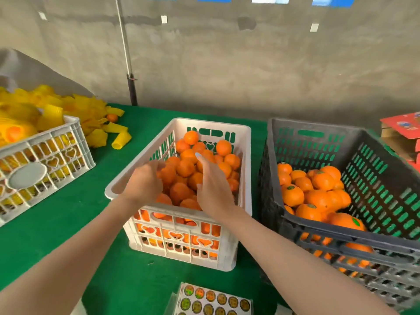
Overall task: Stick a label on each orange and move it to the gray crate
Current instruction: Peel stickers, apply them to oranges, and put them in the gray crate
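Over the white crate [246,155] at twelve o'clock, left grip [145,180] curls down among oranges [185,168] (whether it grasps one, I cannot tell); right grip [213,185] hovers beside, fingers straight, likely to press a label. Gray crate [341,236] waits at two o'clock, label sheet [211,301] at six, on the green bench [91,223]; concrete wall [227,64] behind.

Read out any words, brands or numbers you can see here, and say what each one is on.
No text is readable.
Sticker sheet: round labels' print too blurred.
Green labels on oranges in the gray crate: too small.
Red carton: printing blurred.
Oval plate on the left white crate: blank.
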### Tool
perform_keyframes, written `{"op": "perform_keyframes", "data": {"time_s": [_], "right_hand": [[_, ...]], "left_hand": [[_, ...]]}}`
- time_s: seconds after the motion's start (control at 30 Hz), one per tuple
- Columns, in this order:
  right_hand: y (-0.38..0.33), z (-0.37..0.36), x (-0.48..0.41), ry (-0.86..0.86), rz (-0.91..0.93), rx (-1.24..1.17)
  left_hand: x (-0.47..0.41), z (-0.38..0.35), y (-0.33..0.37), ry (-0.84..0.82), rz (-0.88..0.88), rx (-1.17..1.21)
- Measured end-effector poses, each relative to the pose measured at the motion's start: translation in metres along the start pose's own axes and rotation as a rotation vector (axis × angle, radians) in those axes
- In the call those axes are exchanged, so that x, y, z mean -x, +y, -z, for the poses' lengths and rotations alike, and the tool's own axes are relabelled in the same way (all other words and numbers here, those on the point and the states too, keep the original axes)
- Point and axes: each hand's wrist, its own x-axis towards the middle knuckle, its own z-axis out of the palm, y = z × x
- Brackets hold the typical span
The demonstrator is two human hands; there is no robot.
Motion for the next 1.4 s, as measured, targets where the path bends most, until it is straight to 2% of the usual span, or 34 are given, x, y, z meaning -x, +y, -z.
{"op": "perform_keyframes", "data": {"time_s": [0.07, 0.13, 0.2, 0.3, 0.47, 0.53, 0.57, 0.6, 0.67, 0.73, 0.77, 0.83, 0.93, 1.03, 1.13, 1.27, 1.4], "right_hand": [[0.007, -0.007, -0.006, -0.089, -0.059, 0.042], [0.013, -0.010, -0.010, -0.150, -0.098, 0.048], [0.017, -0.011, -0.010, -0.186, -0.109, 0.038], [0.019, -0.011, -0.010, -0.189, -0.076, 0.043], [0.022, -0.011, -0.007, -0.130, -0.044, 0.041], [0.020, -0.008, -0.006, -0.051, -0.026, 0.018], [0.019, -0.006, -0.005, 0.001, -0.018, -0.008], [0.018, -0.004, -0.005, 0.052, -0.021, -0.046], [0.014, 0.004, -0.002, 0.156, -0.077, -0.166], [0.008, 0.016, 0.005, 0.230, -0.167, -0.332], [0.004, 0.022, 0.010, 0.248, -0.208, -0.418], [-0.003, 0.037, 0.022, 0.262, -0.300, -0.599], [-0.011, 0.059, 0.042, 0.234, -0.435, -0.924], [-0.013, 0.079, 0.061, 0.224, -0.506, -1.064], [-0.016, 0.096, 0.080, 0.286, -0.485, -1.045], [-0.012, 0.113, 0.100, 0.295, -0.413, -0.949], [-0.008, 0.129, 0.115, 0.324, -0.373, -0.848]], "left_hand": [[-0.025, 0.005, -0.011, -0.246, -0.022, -0.260], [-0.044, 0.007, -0.020, -0.554, -0.081, -0.408], [-0.056, 0.007, -0.029, -0.751, -0.156, -0.572], [-0.066, 0.000, -0.043, -0.803, -0.210, -0.671], [-0.071, -0.013, -0.056, -0.659, -0.306, -0.704], [-0.072, -0.007, -0.053, -0.577, -0.309, -0.591], [-0.072, -0.002, -0.050, -0.529, -0.284, -0.463], [-0.070, 0.004, -0.046, -0.487, -0.235, -0.258], [-0.054, 0.016, -0.031, -0.451, -0.108, 0.345], [-0.032, 0.023, -0.011, -0.505, 0.009, 0.911], [-0.021, 0.022, -0.003, -0.531, 0.046, 1.089], [-0.003, 0.015, 0.014, -0.575, 0.087, 1.298], [0.020, 0.003, 0.039, -0.729, 0.147, 1.444], [0.040, -0.008, 0.069, -0.854, 0.197, 1.565], [0.059, -0.017, 0.096, -0.801, 0.288, 1.513], [0.077, -0.023, 0.119, -0.737, 0.155, 1.303], [0.088, -0.024, 0.137, -0.741, 0.114, 1.206]]}}
